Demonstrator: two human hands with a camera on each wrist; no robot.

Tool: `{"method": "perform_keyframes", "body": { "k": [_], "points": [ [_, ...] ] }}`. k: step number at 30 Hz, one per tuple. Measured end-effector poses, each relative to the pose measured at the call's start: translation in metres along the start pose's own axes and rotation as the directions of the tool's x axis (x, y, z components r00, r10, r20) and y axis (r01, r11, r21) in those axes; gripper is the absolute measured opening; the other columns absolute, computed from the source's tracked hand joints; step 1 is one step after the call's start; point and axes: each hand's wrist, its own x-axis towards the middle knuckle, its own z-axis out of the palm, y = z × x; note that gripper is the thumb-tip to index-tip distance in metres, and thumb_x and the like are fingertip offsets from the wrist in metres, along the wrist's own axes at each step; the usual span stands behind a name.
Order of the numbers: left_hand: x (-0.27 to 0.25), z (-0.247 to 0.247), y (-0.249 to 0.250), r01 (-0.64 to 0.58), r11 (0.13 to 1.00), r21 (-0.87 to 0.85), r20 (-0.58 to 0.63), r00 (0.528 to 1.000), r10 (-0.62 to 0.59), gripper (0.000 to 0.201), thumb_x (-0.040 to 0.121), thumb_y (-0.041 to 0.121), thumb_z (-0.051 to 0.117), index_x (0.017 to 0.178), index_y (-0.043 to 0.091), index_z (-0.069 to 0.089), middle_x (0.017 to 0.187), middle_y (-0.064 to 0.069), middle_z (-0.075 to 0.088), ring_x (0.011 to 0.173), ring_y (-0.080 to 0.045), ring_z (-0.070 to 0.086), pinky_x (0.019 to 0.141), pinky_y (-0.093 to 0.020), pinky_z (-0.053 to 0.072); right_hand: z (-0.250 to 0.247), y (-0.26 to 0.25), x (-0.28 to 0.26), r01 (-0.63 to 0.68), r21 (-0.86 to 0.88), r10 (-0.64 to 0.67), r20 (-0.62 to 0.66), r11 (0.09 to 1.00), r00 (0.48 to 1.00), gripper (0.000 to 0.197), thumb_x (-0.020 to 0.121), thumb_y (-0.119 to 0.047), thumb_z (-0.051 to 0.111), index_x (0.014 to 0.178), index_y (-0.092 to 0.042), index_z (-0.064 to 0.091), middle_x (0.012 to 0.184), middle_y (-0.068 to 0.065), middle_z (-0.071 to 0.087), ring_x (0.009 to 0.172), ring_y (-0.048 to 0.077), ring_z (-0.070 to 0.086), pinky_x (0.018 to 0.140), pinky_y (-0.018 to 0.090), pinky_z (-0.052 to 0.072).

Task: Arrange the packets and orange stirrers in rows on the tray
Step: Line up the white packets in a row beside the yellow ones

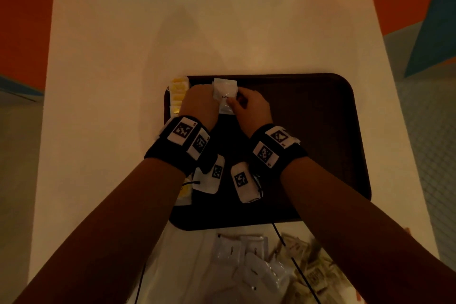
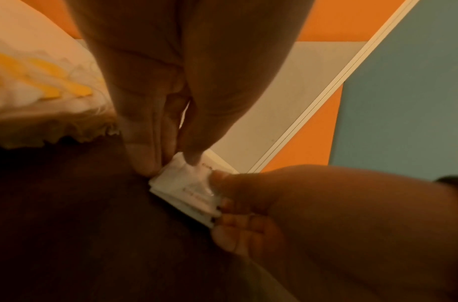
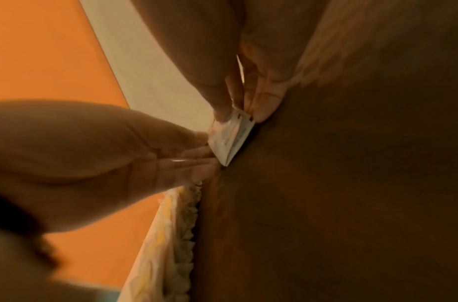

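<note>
Both hands, the left hand (image 1: pixel 201 101) and the right hand (image 1: pixel 249 106), pinch a small stack of white packets (image 1: pixel 225 95) by its side edges at the tray's (image 1: pixel 320 131) far-left end beside the yellow packets (image 1: pixel 179 92); light, slick and floppy, it probably fans apart unless squeezed edgewise.

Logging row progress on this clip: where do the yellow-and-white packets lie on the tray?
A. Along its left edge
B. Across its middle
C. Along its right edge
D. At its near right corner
A: the yellow-and-white packets line the left edge of the tray, beside the left hand.
</note>
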Motion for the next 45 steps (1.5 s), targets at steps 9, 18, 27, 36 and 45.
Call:
{"method": "perform_keyframes", "body": {
  "k": [9,18,27,36,45],
  "points": [
    [-0.036,0.006,0.000,-0.003,0.997,-0.083,0.031,1.000,0.005,0.024,0.089,0.008,0.046,0.105,0.000,0.061,0.109,-0.018,0.062,0.102,-0.030,0.056,0.087,-0.033,0.043,-0.010,0.008,-0.022,0.043,-0.164,-0.020,0.141,0.986,0.990,0.033,0.092,-0.022,0.049,0.125,-0.016,0.051,0.107,0.016,0.055,0.099,0.025,0.053,0.076,0.022,0.035],
    [-0.067,0.009,0.004,0.026,0.992,-0.121,0.074,0.997,-0.017,0.024,0.093,0.012,0.042,0.100,0.002,0.062,0.102,-0.014,0.064,0.092,-0.024,0.058,0.076,-0.023,0.038,-0.019,0.009,-0.043,0.000,-0.186,0.046,0.242,0.983,0.969,0.048,0.093,-0.019,0.049,0.138,-0.010,0.035,0.127,0.016,0.052,0.119,0.027,0.048,0.097,0.030,0.037],
    [-0.048,-0.001,0.005,0.085,0.977,-0.195,0.091,0.994,-0.068,0.036,0.091,0.004,0.036,0.121,0.007,0.056,0.125,-0.015,0.057,0.114,-0.028,0.051,0.096,-0.031,0.039,-0.022,0.008,-0.037,0.077,-0.033,-0.074,0.099,0.996,0.992,0.046,0.090,-0.006,0.049,0.135,-0.008,0.040,0.140,0.015,0.041,0.124,0.025,0.045,0.105,0.024,0.032],
    [-0.040,0.004,0.007,0.151,0.973,-0.176,0.105,0.985,-0.134,0.039,0.094,0.009,0.036,0.133,0.006,0.045,0.139,-0.014,0.046,0.128,-0.027,0.042,0.106,-0.029,0.030,-0.013,0.003,-0.029,0.077,-0.073,-0.065,0.156,0.994,0.986,0.042,0.089,0.002,0.043,0.130,-0.004,0.046,0.140,0.014,0.043,0.128,0.024,0.042,0.106,0.023,0.030],
    [-0.050,-0.003,0.013,0.130,0.978,-0.163,0.108,0.988,-0.114,0.040,0.095,0.008,0.034,0.134,0.005,0.043,0.139,-0.016,0.045,0.128,-0.027,0.041,0.105,-0.028,0.031,-0.013,0.006,-0.038,0.080,-0.093,-0.064,0.167,0.992,0.984,0.038,0.090,0.000,0.044,0.128,-0.003,0.050,0.134,0.014,0.048,0.123,0.025,0.046,0.104,0.024,0.033]
  ]
}}
